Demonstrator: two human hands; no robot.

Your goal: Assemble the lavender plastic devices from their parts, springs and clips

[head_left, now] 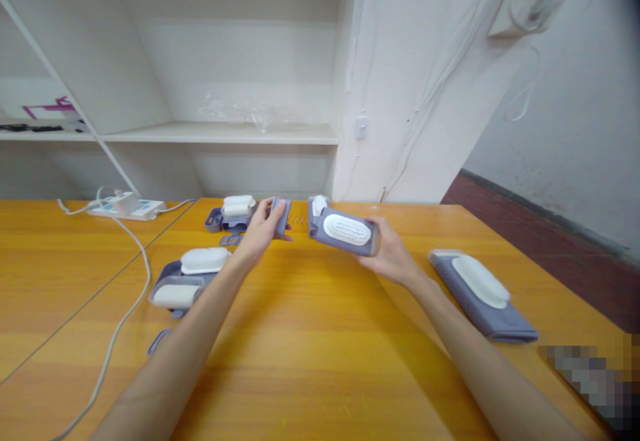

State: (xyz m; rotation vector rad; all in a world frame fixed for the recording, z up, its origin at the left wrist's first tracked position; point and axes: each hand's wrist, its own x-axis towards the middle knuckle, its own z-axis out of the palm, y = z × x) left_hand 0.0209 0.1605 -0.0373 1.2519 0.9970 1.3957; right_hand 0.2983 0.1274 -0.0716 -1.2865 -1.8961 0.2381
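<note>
My left hand is closed on a small grey-purple plastic piece, held upright above the table. My right hand grips the right end of a grey-purple plastic case with a white ribbed oval piece on its face. Behind the case's left end stands a similar grey-purple item with a white ribbed top. A gap separates what the two hands hold. Left of my left hand sits a grey-purple container with white rounded pieces, beside a small open grey-purple box.
Partly behind my left forearm lies another grey-purple container with white pieces. A similar case with a white oval lies at the right. A power strip and white cable occupy the left. White shelving stands behind the wooden table.
</note>
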